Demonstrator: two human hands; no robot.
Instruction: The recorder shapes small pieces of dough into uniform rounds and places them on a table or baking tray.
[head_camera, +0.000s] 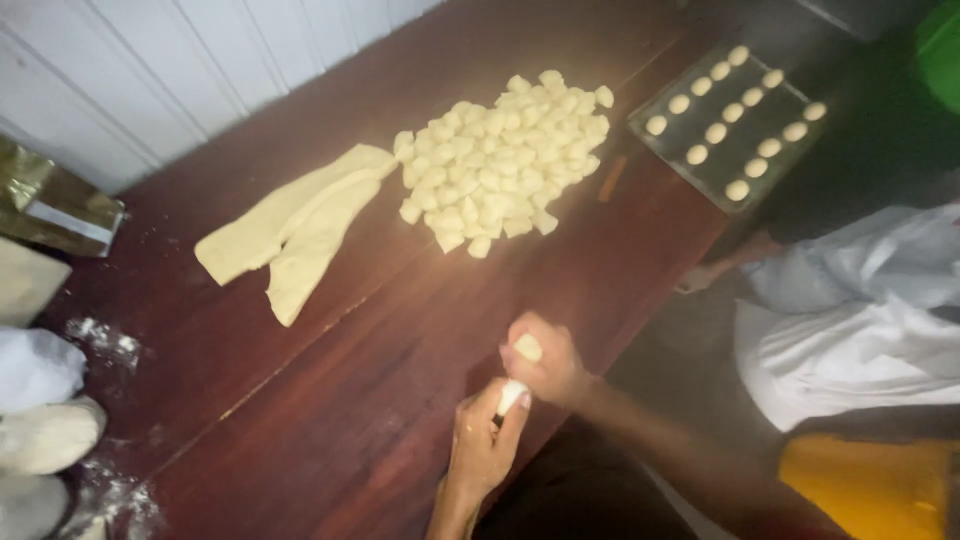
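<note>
Left hand: your left hand (483, 440) sat low in the frame, a little right of centre, fingers curled around a small piece of dough (511, 396) that showed between thumb and fingers.
Right hand: your right hand (545, 360) was just above it and touching it, closed around a second dough piece (527, 347) that peeked out pale at the top of the fist.
Where the dough was: both pieces were held up over the near edge of the dark wooden table (330, 400), not resting on it.
Done so far: the baking tray (700, 170) at the upper right carried rows of round dough balls (716, 132), with bare metal left along its lower left side, so I judged the shaping to be at an early stage.
Left to do: a big heap of cut dough pieces (505, 160) lay at upper centre, and beside it to the left a flat strip of uncut dough (300, 225); both looked untouched.
Around you: flour-dusted lumps (45, 400) and a shiny gold bag (50, 205) sat at the left edge; white cloth (850, 320) and something yellow (860, 485) lay at the right.
In the way: nothing lay between your hands and the tray except a small stick-like thing (612, 178), too blurred to name.
</note>
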